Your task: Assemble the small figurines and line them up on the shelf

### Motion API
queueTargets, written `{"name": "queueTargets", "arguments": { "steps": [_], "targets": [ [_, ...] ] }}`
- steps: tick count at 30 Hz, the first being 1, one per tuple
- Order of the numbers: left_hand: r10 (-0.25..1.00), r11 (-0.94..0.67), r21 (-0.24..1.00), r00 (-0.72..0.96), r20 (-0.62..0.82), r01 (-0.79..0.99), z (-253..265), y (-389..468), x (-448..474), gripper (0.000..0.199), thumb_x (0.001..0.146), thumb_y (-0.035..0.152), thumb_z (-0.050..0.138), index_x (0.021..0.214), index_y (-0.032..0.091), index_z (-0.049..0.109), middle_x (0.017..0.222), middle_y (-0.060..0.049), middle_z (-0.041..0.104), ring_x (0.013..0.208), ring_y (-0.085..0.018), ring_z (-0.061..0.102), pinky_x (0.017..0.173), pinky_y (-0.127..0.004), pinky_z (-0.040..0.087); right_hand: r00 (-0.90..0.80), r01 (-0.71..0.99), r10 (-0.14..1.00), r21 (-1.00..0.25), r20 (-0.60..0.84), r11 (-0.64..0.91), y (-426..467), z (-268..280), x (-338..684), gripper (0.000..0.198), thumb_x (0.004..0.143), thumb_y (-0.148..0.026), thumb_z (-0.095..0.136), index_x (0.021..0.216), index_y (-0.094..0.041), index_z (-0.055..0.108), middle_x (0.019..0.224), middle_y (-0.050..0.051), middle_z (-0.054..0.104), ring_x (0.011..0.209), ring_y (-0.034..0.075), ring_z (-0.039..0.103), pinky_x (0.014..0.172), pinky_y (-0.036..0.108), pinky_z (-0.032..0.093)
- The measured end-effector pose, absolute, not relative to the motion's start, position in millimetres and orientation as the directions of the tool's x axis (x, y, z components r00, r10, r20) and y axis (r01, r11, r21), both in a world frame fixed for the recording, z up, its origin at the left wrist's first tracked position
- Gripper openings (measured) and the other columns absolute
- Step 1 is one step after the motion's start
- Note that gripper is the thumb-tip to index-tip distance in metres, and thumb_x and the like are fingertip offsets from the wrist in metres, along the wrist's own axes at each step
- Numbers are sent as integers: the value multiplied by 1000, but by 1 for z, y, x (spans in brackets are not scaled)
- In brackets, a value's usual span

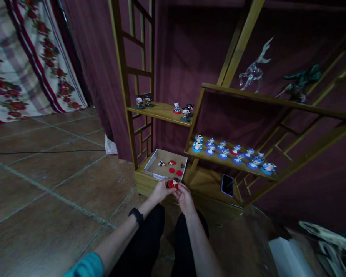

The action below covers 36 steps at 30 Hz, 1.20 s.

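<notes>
Between my two hands, just in front of the cardboard box, is a small figurine [175,181] with dark hair and red on it, over a red round base. My left hand [160,190] grips it from the left. From the right, the fingers of my right hand [184,195] close on its lower edge. The shallow cardboard box [155,156] stands on the lowest shelf and holds several small figurine pieces and two red discs [172,170]. Which fingers press on the base is too small to tell.
Dark-haired figurines [139,101] and a small white one [177,107] stand on the upper left shelf. Several blue and white figurines [223,154] line the middle shelf. A phone [227,185] lies at lower right. Above stand a clear deer statue [253,73] and a green statue [302,81].
</notes>
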<state>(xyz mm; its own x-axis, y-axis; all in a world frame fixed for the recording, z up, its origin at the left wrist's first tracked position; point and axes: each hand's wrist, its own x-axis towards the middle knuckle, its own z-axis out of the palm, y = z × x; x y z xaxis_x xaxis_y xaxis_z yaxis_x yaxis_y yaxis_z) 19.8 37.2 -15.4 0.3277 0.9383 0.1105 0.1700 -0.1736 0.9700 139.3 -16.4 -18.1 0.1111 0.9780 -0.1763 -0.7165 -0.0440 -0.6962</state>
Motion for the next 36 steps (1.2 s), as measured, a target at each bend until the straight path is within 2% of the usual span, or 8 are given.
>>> {"name": "queueTargets", "arguments": {
  "steps": [4, 10, 15, 24, 29, 36],
  "targets": [
    [932, -193, 971, 337, 136, 140, -5, 35, 15, 48, 56, 30, 69, 99, 12, 59, 92, -7, 66, 83, -18, 60, 76, -28, 45, 88, -733, 982, -678, -167, -50, -18, -16, 141, 28, 65, -27, 63, 92, -20, 62, 93, 5, 68, 81, 16, 63, 75, 31, 49],
    [952, -187, 975, 267, 149, 123, 25, 40, 1, 50, 56, 35, 70, 98, 11, 60, 87, -7, 67, 78, -19, 61, 72, -28, 45, 90, -715, 981, -697, -173, -57, -19, -18, 144, 34, 64, -32, 63, 95, -19, 63, 89, 6, 68, 81, 17, 62, 78, 32, 47],
    [953, -217, 969, 243, 182, 123, 79, 48, -14, 49, 54, 37, 71, 94, 11, 61, 84, -7, 67, 73, -18, 60, 68, -28, 46, 89, -707, 977, -703, -195, -76, -18, -20, 145, 37, 62, -35, 64, 95, -20, 63, 90, 5, 68, 83, 18, 61, 78, 32, 46],
    [918, -366, 930, 181, 354, 42, 188, 59, -38, 53, 51, 36, 74, 95, 12, 60, 88, -7, 67, 77, -18, 60, 73, -29, 46, 75, -716, 977, -693, -201, -88, -16, -28, 147, 38, 59, -36, 65, 94, -20, 64, 91, 5, 68, 86, 19, 59, 80, 33, 44],
    [899, -419, 906, 161, 406, 54, 246, 69, -44, 50, 48, 37, 76, 89, 11, 63, 86, -7, 67, 76, -18, 60, 73, -29, 45, 79, -698, 974, -709, -214, -99, -16, -31, 147, 40, 59, -35, 65, 96, -20, 63, 92, 6, 67, 87, 19, 59, 82, 34, 44],
    [885, -462, 883, 111, 453, 78, 292, 120, -45, 49, 47, 38, 76, 86, 10, 66, 75, -7, 66, 69, -17, 59, 67, -28, 45, 89, -697, 974, -711, -211, -90, -18, -32, 152, 38, 61, -35, 64, 96, -20, 62, 94, 6, 67, 91, 20, 58, 84, 34, 43]
  ]
}}
